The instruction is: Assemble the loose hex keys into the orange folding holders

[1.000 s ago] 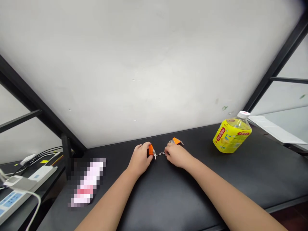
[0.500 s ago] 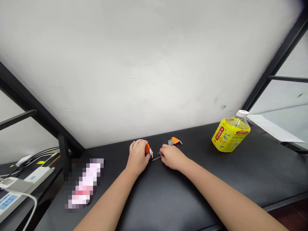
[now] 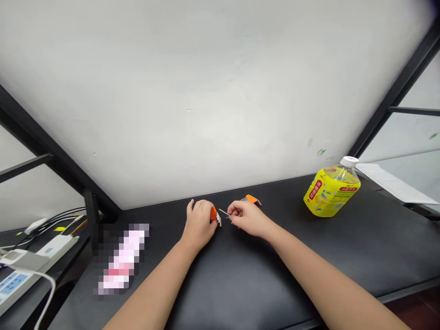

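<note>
My left hand (image 3: 198, 223) rests on the black table (image 3: 240, 275), fingers closed round an orange holder of hex keys (image 3: 215, 215) whose silver ends stick out to the right. My right hand (image 3: 244, 217) is closed in a pinch on a thin silver hex key (image 3: 224, 212), lifted a little and pointing left toward the holder. A second orange holder with silver keys (image 3: 250, 199) lies on the table just behind my right hand, near the wall.
A yellow-labelled plastic bottle (image 3: 331, 187) with a white cap lies tilted at the right. A blurred pink and white object (image 3: 121, 263) lies at the left. White power strips (image 3: 20, 270) and cables sit on a lower shelf far left. A white sheet (image 3: 392, 183) lies far right.
My right hand has lifted the thin key off the table and turned it so that it points toward the holder in my left hand. The left hand has hardly moved.
</note>
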The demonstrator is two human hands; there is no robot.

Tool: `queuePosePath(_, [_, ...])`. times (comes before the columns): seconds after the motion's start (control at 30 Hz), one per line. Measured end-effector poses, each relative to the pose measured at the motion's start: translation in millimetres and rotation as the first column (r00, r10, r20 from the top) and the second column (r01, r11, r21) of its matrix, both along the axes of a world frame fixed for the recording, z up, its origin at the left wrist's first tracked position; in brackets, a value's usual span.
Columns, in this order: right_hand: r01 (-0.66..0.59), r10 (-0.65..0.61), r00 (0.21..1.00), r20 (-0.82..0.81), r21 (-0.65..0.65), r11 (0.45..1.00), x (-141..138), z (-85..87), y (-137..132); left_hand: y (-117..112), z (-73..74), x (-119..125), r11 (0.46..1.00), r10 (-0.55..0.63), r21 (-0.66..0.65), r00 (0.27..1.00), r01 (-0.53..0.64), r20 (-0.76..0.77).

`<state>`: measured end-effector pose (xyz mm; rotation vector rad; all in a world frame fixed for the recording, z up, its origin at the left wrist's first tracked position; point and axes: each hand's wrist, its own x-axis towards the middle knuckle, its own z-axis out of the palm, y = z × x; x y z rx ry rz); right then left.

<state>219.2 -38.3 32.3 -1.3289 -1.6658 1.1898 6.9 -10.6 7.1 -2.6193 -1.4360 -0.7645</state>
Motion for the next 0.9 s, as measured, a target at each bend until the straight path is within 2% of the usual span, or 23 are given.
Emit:
queuePosePath(0.1, [-0.021, 0.008, 0.994, -0.11, -0.111, 0.994, -2.8, -1.2, 0.3, -1.6, 0.8, 1.0, 1.0, -0.025, 0.018, 1.0, 0.025, 0.002])
queuePosePath(0.2, [-0.037, 0.016, 0.99, -0.139, -0.145, 0.989, -5.7, -3.5, 0.4, -2.6, 1.8, 1.5, 0.999, -0.045, 0.013, 0.999, 0.045, 0.004])
queuePosePath(0.53, [-0.031, 0.003, 0.986, -0.166, -0.165, 0.986, -6.6, -12.5, 2.8, -4.3, 2.0, 2.4, 0.997, -0.069, 0.024, 0.997, 0.069, 0.019])
queuePosePath(0.9, [-0.039, -0.005, 0.979, -0.203, -0.211, 0.977, -4.3, -6.8, 0.8, -4.5, 3.2, 1.0, 0.995, -0.083, 0.053, 0.996, 0.082, 0.024])
